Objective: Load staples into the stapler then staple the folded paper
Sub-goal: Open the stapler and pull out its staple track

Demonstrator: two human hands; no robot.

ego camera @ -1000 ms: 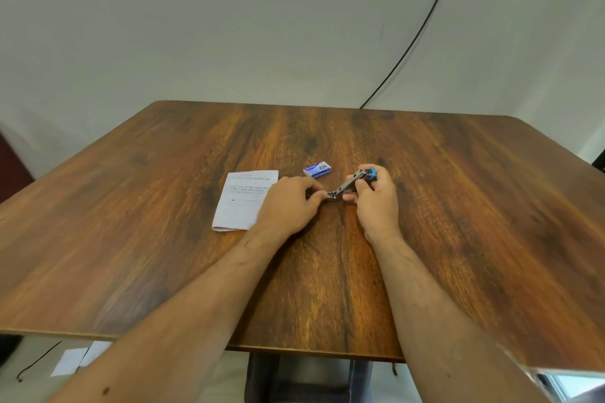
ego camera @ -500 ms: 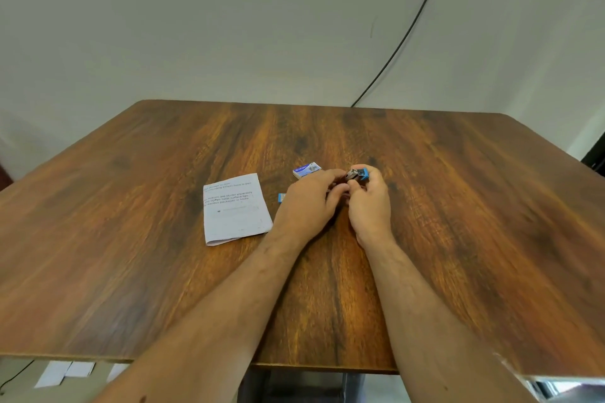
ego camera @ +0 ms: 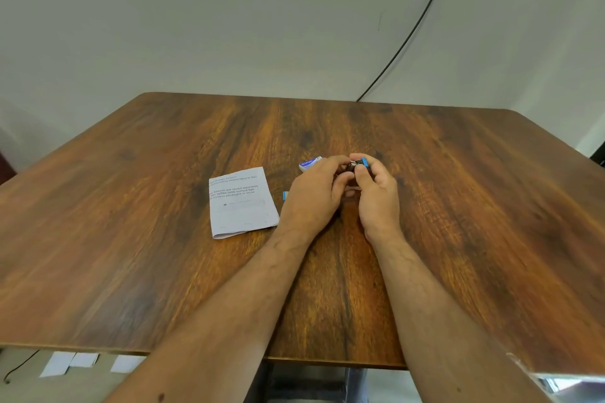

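Note:
A small blue and metal stapler [ego camera: 358, 164] is held between both hands near the middle of the wooden table [ego camera: 458, 206]. My right hand [ego camera: 376, 199] grips its blue end, thumb on top. My left hand [ego camera: 314, 196] curls round its other end, and most of the stapler is hidden. A blue and white staple box [ego camera: 309, 163] lies just beyond my left hand. The folded white paper [ego camera: 240, 203] with printed text lies flat to the left. A small blue piece [ego camera: 285, 195] shows at my left hand's edge.
A black cable [ego camera: 409, 36] runs down the wall behind the table's far edge. White paper scraps [ego camera: 70, 363] lie on the floor below the near left edge.
The stapler's metal magazine stuck out long between the hands a second ago; now it is folded in and both hands are closed together around it. The view has shifted slightly.

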